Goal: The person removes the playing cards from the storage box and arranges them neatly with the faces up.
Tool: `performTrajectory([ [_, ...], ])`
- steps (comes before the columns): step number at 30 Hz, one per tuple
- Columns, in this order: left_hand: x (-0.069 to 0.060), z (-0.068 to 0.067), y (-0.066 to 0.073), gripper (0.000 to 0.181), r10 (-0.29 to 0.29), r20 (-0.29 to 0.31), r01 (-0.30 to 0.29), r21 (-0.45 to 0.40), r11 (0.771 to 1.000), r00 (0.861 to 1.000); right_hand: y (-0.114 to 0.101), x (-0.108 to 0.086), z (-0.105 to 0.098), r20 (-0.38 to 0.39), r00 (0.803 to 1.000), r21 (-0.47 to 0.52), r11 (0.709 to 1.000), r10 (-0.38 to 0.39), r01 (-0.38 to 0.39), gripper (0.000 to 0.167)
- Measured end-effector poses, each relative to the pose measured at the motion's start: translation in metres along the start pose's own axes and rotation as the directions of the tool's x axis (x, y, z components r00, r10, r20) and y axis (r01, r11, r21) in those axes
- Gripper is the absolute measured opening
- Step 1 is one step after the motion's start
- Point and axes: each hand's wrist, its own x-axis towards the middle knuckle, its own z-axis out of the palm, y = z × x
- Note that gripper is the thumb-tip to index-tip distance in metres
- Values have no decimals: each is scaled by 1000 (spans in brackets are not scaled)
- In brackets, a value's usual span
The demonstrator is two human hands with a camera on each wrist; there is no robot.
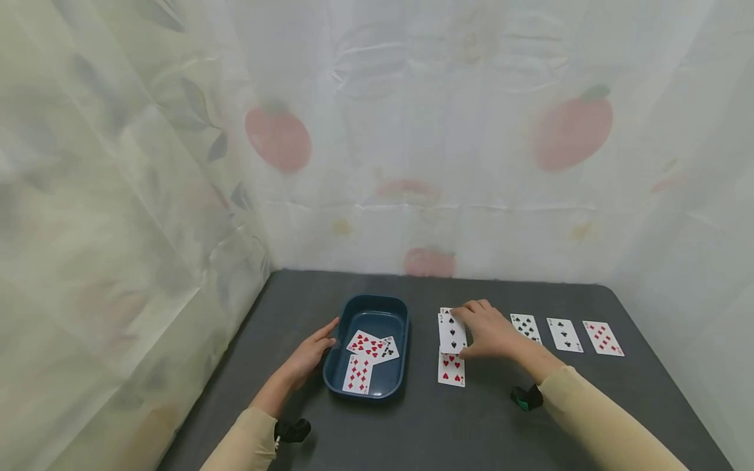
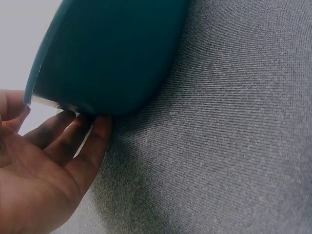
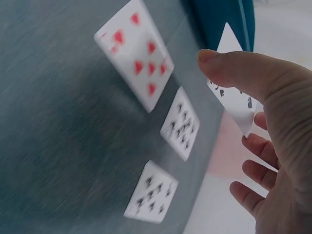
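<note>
My right hand [image 1: 489, 330] pinches a playing card with black spades [image 1: 451, 335] between thumb and fingers. In the right wrist view this card [image 3: 235, 105] is tilted and raised off the table. Below it lies a hearts card [image 1: 451, 371], and a black-suited card [image 3: 180, 124] lies farther back, mostly hidden by the held card in the head view. My left hand [image 1: 306, 356] holds the left side of a dark blue tray [image 1: 403, 373]. In the left wrist view the thumb is at the tray's rim and the fingertips press its outer wall.
Inside the tray lie a hearts card [image 1: 365, 344], a clubs card [image 1: 389, 351] and a diamonds card [image 1: 357, 376]. Right of my right hand are a black-suited card [image 1: 526, 326], a clubs card [image 1: 564, 335] and a diamonds card [image 1: 603, 338]. A patterned curtain [image 1: 442, 163] borders the grey table [image 1: 436, 432].
</note>
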Motion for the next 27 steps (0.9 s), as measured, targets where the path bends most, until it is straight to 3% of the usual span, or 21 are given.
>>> performTrajectory([
  [13,-1,-1,-1,56,-7,2,7,15,1000,1000,37,-43,13,26,997,-19,997,76,-76,85],
  [27,-3,-2,0,55,6,14,-7,30,1000,1000,43,-76,27,61,992,-11,994,113,-112,82],
])
